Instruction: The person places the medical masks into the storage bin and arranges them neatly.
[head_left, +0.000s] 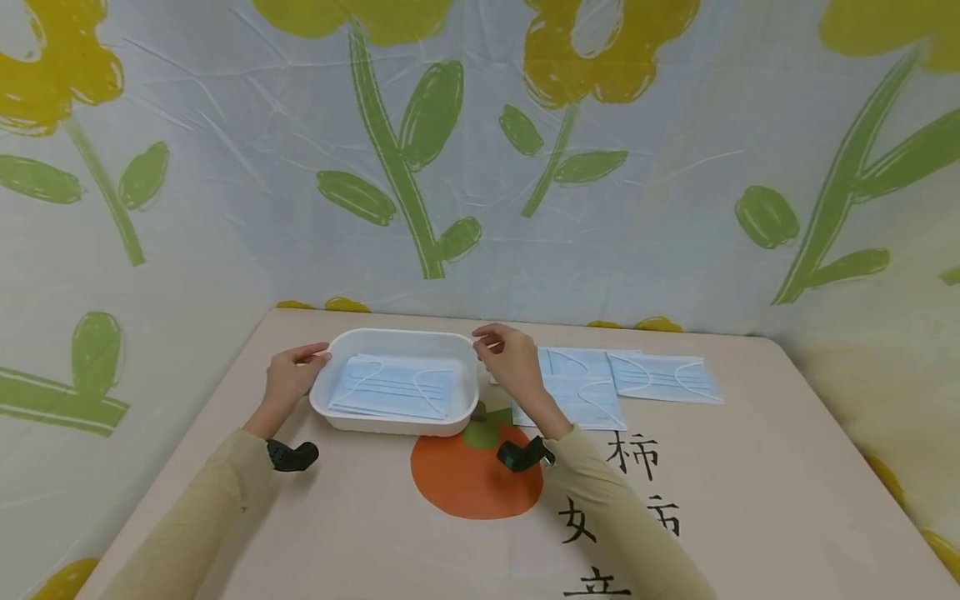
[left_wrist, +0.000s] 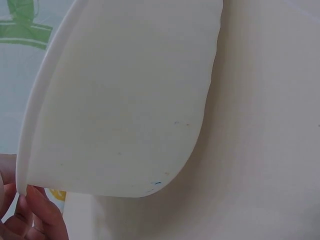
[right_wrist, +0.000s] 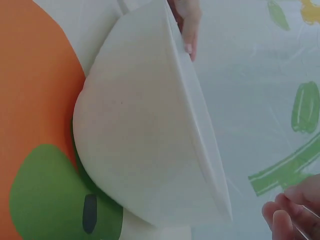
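My left hand [head_left: 291, 379] pinches the left end of a white plastic tray [head_left: 397, 427], thumb and fingers on either side of its rim in the left wrist view. Inside the tray lies a small stack of light blue face masks [head_left: 393, 387] with white ear loops. My right hand [head_left: 513, 358] hovers just beyond the tray's right end, its fingers loosely bent and holding nothing. A gap separates the right fingertips [right_wrist: 280, 220] from the tray rim in the right wrist view. Several more blue masks [head_left: 577, 402] lie overlapping on the table, right of this hand.
The pale table [head_left: 360, 517] carries a printed orange persimmon [head_left: 472, 483] and black characters [head_left: 633, 454] in front of the tray. A flowered cloth [head_left: 480, 208] hangs behind the table and along both sides. Dark wrist devices [head_left: 292, 456] sit below both hands.
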